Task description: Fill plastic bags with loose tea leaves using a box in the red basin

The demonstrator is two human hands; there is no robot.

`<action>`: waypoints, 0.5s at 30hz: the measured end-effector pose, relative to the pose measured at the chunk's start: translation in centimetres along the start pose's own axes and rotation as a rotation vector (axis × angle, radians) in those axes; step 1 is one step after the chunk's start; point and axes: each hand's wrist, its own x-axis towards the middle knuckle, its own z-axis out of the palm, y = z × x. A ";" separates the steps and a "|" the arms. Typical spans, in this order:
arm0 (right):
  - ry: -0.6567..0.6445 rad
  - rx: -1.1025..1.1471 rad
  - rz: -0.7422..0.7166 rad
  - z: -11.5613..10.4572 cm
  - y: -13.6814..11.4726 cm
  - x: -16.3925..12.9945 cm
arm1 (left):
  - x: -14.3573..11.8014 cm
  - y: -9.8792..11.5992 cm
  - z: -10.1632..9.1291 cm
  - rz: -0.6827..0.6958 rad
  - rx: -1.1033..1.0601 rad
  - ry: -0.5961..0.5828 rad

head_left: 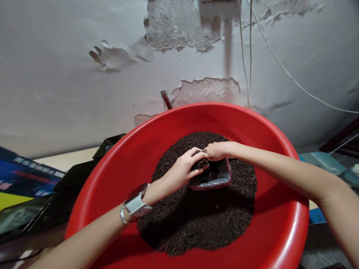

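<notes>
A wide red tub (117, 186) holds a heap of dark brown, shredded loose material (196, 231), its exact kind not plain. On the heap sits a clear plastic container or bag (214, 183) with some of the same material inside. Over its left side my left hand (185, 164) curls around a clump of the dark material (200, 163). My right hand (217, 151) is closed at the far edge of the clear plastic, almost touching the left fingertips; what it grips is hidden. A pale watch and a bracelet are on my left wrist.
Behind the tub rises a white wall (70, 74) with peeling plaster and hanging cords (249, 56). A blue and yellow box (28, 175) and black bags (75, 175) lie to the left. A bluish-green item (322, 164) stands to the right.
</notes>
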 end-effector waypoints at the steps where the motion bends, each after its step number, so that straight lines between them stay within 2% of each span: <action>1: 0.005 0.001 0.003 0.1 0.1 0.1 | -0.1 -0.4 0.1 -0.001 -0.002 -0.004; 5: 0.000 0.024 0.013 0.2 0.3 0.4 | -0.2 -0.8 0.0 0.016 0.020 -0.004; 10: -0.038 0.042 -0.004 -0.2 0.1 0.0 | -0.1 -0.8 -0.2 0.112 0.138 0.006; 15: -0.101 0.256 -0.059 -0.9 2.0 -0.2 | -0.1 -1.5 0.2 0.026 0.220 0.044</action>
